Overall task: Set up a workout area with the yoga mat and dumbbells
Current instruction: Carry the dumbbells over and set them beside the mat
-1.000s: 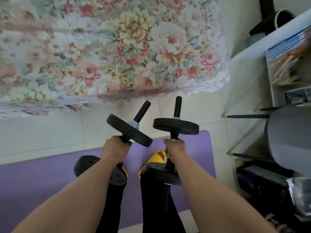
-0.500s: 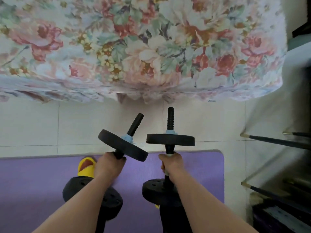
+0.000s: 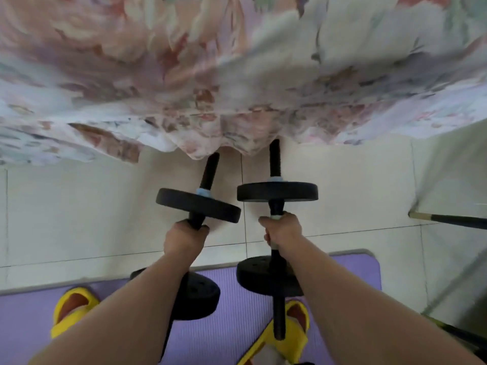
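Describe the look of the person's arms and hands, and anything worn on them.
Both forearms are bare, with no sleeve in view. The left hand and right hand wear no gloves; no watch, ring or band shows. Motion blur limits finer detail.

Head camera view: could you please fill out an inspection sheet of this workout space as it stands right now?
Surface: pale tiled floor, with the purple yoga mat lying flat at the near edge.
Job's things: left dumbbell and right dumbbell, both held off the floor, bars pointing away from the person.
Clutter: nothing seen loose on the floor.
Grippers: left hand closed on its bar; right hand closed on its bar.
Cables: nothing seen.
Surroundings: floral bedspread hanging ahead, blurred; yellow slippers on the mat; dark rod at the right edge.
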